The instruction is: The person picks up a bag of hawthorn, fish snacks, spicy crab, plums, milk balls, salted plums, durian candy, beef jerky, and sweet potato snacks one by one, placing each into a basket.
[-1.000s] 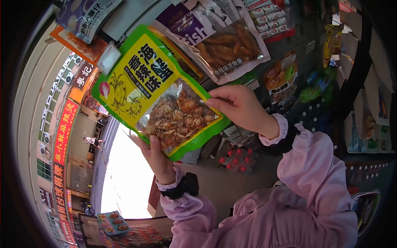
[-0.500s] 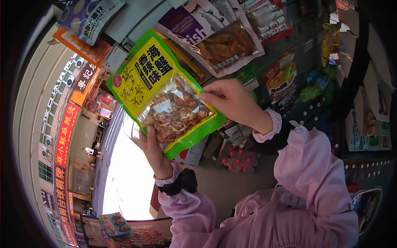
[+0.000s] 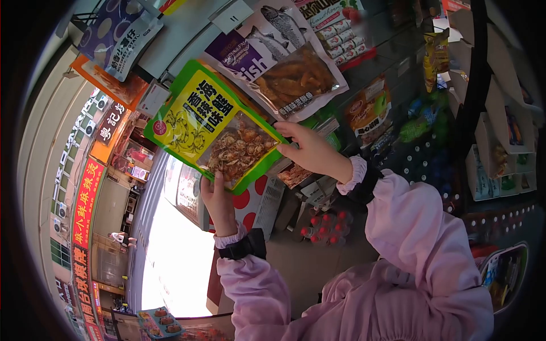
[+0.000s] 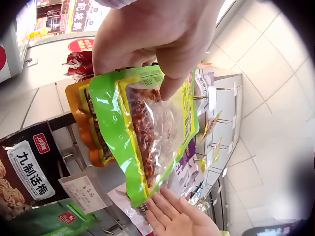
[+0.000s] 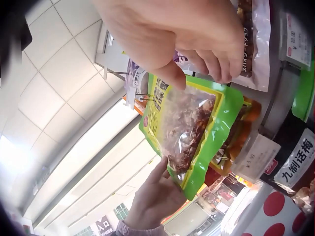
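Holding green-and-yellow crab snack pouch left of centre in the head view, tilted, label toward upper left, clear window toward lower right. Gripping its lower edge with left hand: thumb on front, other fingers behind. Touching its right corner with right hand: fingers mostly extended, wide from thumb, with thumb tip on the front edge.

Seen just beyond the crab pouch, toward upper centre: purple-and-white fish pouch. At upper left: purple potato snack bag. Right of the hands: orange-brown snack pouch. Below the right hand: cluster of red-capped bottles, near white box with red dots. At far left: red sign with yellow characters.

In left wrist view: orange pouch close behind the crab pouch, with black preserved-plum pouch at lower left and price tag beside it, reading ¥5.50.
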### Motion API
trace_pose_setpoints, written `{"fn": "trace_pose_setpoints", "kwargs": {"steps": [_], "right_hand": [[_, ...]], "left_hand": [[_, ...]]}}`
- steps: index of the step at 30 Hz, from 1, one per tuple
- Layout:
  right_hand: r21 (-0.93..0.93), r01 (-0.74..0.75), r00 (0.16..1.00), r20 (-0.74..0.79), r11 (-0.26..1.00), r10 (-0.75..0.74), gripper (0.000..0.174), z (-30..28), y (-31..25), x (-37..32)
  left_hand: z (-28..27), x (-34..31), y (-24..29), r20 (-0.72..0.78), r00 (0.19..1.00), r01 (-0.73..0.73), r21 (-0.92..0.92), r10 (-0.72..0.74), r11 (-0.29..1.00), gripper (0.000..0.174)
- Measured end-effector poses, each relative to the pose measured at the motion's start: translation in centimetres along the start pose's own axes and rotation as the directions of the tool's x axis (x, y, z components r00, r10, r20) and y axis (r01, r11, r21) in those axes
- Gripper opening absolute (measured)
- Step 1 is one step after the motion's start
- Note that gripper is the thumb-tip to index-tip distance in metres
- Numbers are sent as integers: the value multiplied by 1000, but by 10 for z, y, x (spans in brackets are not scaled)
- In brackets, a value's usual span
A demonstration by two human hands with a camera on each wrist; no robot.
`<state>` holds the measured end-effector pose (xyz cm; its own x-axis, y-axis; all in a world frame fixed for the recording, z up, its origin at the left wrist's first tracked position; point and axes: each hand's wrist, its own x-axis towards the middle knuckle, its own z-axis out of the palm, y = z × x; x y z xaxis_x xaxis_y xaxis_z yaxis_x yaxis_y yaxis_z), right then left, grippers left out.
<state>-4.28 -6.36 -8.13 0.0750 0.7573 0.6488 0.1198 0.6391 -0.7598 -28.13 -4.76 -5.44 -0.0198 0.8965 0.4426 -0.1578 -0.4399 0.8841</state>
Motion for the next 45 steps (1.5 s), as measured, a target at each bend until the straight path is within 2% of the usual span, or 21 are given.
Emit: {"fn": "trace_pose_setpoints", "kwargs": {"steps": [1, 4, 8, 10, 14, 16, 18, 20, 21, 24, 25, 27, 29, 31, 32, 36, 40, 41, 42, 44, 45], "right_hand": [[-79, 31, 1000, 2, 996, -31, 44, -2, 8, -3], [-69, 4, 999, 53, 998, 0, 41, -15, 14, -17], [52, -153, 976, 164, 987, 142, 39, -38, 4, -52], [84, -212, 957, 220, 974, 190, 35, -55, 0, -78], [-45, -341, 857, 397, 939, 330, 26, -104, -6, -143], [-119, -401, 814, 409, 908, 412, 20, -135, -7, -184], [-152, -490, 788, 344, 859, 510, 18, -169, -14, -229], [-135, -596, 760, 223, 792, 610, 17, -204, -17, -285], [-119, -648, 736, 158, 753, 658, 17, -220, -20, -313], [-113, -726, 687, -88, 678, 721, 16, -265, -42, -390], [-38, -739, 670, -151, 673, 727, 15, -278, -45, -419], [32, -735, 648, -264, 678, 715, 15, -298, -66, -454], [83, -704, 630, -383, 705, 675, 15, -313, -92, -480], [85, -732, 561, -487, 676, 670, 16, -323, -115, -502], [114, -742, 515, -534, 660, 671, 16, -328, -125, -514], [191, -772, 364, -649, 606, 668, 16, -340, -148, -576], [307, -759, 225, -704, 574, 674, 15, -354, -163, -647], [318, -746, 172, -756, 585, 631, 16, -359, -163, -668], [246, -799, 106, -841, 549, 531, 19, -365, -166, -682], [120, -893, 11, -957, 433, 288, 26, -386, -171, -707], [54, -945, -2, -987, 322, 158, 30, -400, -176, -715]], "left_hand": [[3, -2, -1, -8, 1000, 3, 4, -3, 1000, 28], [1, -7, -8, -60, 998, 10, 79, -5, 997, 30], [-10, -18, -25, -108, 991, -59, 179, 79, 982, 37], [-12, -29, -33, -195, 970, -96, 248, 146, 964, 40], [-7, -71, -42, -325, 896, -131, 458, 303, 879, 41], [14, -102, -44, -325, 878, -144, 521, 351, 842, 37], [40, -128, -50, -260, 932, -101, 478, 251, 873, 33], [76, -152, -64, -79, 980, -144, 363, 184, 921, 31], [98, -164, -66, 12, 992, -119, 355, 123, 927, 30], [153, -197, -95, 258, 965, -38, 290, -40, 956, 30], [175, -211, -104, 331, 938, 23, 232, -101, 972, 30], [222, -239, -113, 506, 848, 49, 227, -161, 973, 31], [268, -269, -121, 667, 718, 74, 210, -198, 975, 32], [310, -303, -128, 782, 580, 123, 189, -225, 974, 33], [330, -320, -129, 825, 515, 146, 183, -232, 972, 33], [400, -396, -133, 965, 214, 36, 144, -149, 989, 32], [454, -475, -122, 992, -72, 22, 105, -103, 994, 33], [467, -492, -121, 985, -141, 31, 104, -99, 994, 33], [479, -509, -121, 974, -207, 40, 104, -93, 994, 33], [500, -539, -120, 960, -274, 45, 65, -50, 997, 33], [510, -552, -119, 955, -295, 44, 36, -21, 998, 32]]}}
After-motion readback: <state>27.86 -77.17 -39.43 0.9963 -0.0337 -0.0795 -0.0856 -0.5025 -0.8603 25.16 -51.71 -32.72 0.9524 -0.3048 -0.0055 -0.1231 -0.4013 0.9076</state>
